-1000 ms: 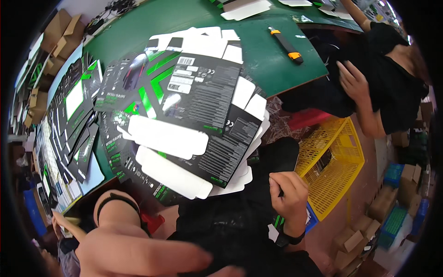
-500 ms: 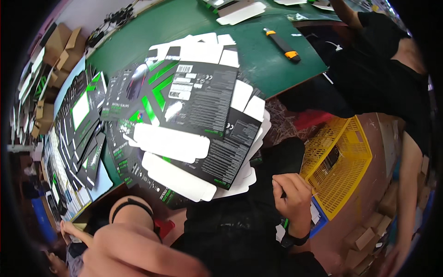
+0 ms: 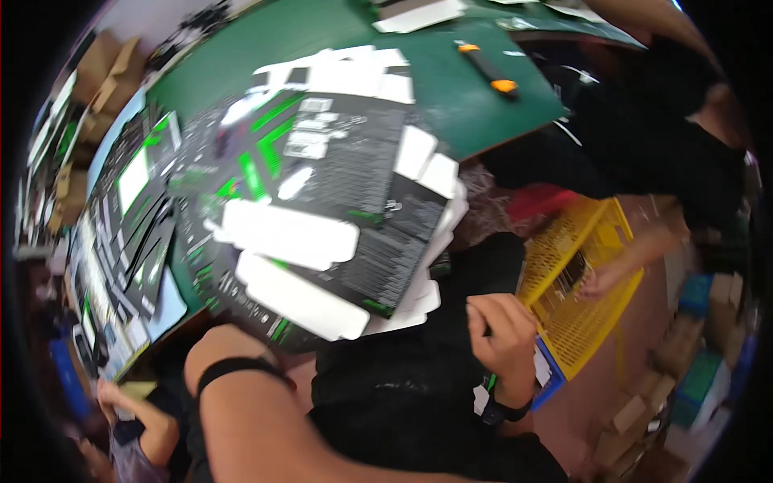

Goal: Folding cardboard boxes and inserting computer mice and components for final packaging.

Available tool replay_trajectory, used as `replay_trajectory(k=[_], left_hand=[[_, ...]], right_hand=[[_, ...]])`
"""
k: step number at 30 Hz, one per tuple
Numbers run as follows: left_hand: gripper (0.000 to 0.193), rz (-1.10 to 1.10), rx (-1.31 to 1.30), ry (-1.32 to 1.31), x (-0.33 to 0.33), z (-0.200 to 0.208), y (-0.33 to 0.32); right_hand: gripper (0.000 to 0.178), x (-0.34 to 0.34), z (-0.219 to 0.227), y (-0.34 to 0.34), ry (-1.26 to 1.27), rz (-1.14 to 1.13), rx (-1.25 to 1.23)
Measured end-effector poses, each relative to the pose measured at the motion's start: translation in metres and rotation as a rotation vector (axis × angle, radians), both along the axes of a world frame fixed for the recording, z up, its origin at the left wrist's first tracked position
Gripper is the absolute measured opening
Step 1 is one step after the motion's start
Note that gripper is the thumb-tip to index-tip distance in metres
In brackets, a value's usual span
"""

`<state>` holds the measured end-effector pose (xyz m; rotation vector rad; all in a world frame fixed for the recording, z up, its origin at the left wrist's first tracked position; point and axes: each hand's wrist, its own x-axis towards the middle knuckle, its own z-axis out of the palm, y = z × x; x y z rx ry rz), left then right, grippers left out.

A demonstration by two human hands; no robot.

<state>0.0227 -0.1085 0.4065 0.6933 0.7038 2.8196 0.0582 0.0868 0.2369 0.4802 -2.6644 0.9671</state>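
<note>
My right hand [image 3: 505,342] hangs above my dark-clothed lap, right of the cartons. Its fingers curl inward beside the thumb, and nothing shows in them. A dark watch-like band [image 3: 503,412] circles that wrist; a white tag [image 3: 481,399] with a green strip is beside it. My bare left arm [image 3: 262,414] crosses the lower left, with a black band [image 3: 233,366] around it. Left fingers cannot be made out. Beyond both hands lies a fanned pile of flat printed cartons [image 3: 346,153], black and green with white flaps [image 3: 290,233], overhanging the table's near edge.
An orange-and-black utility knife [image 3: 487,71] lies on the green table [image 3: 451,113]. More flat cartons [image 3: 145,241] are at left. A co-worker's hand [image 3: 600,279] reaches into a yellow basket [image 3: 572,338] at right. Brown boxes [image 3: 684,346] stand lower right; another person [image 3: 145,427] is lower left.
The view has shifted slightly. My left arm has swung into a more upright position. A co-worker's hand has come into the yellow basket. My right hand keeps its curl.
</note>
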Motion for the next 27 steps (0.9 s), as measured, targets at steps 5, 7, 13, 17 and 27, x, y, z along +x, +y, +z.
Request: replay_trajectory(k=[5, 7, 13, 17, 27], left_hand=[[0.103, 0.008, -0.125, 0.109, 0.032, 0.015, 0.000], [0.103, 0.022, -0.170, 0.171, 0.043, 0.017, -0.002], [0.054, -0.027, -0.800, 0.395, 0.016, -0.014, -0.074], [0.052, 0.589, -1.968, 0.668, -0.047, -0.037, -0.079], [0.112, 0.524, -2.293, 0.289, -0.243, -0.204, -0.274]], right_hand=[[0.015, 0.004, -0.008, 0.013, -0.006, -0.037, 0.011], [0.014, 0.007, -0.010, 0.019, -0.006, -0.058, 0.017], [0.014, 0.004, -0.017, 0.023, 0.006, -0.063, -0.005], [0.019, -0.001, -0.003, 0.020, -0.092, -0.104, 0.033], [0.026, 0.020, -0.035, 0.038, -0.457, -0.081, 0.471]])
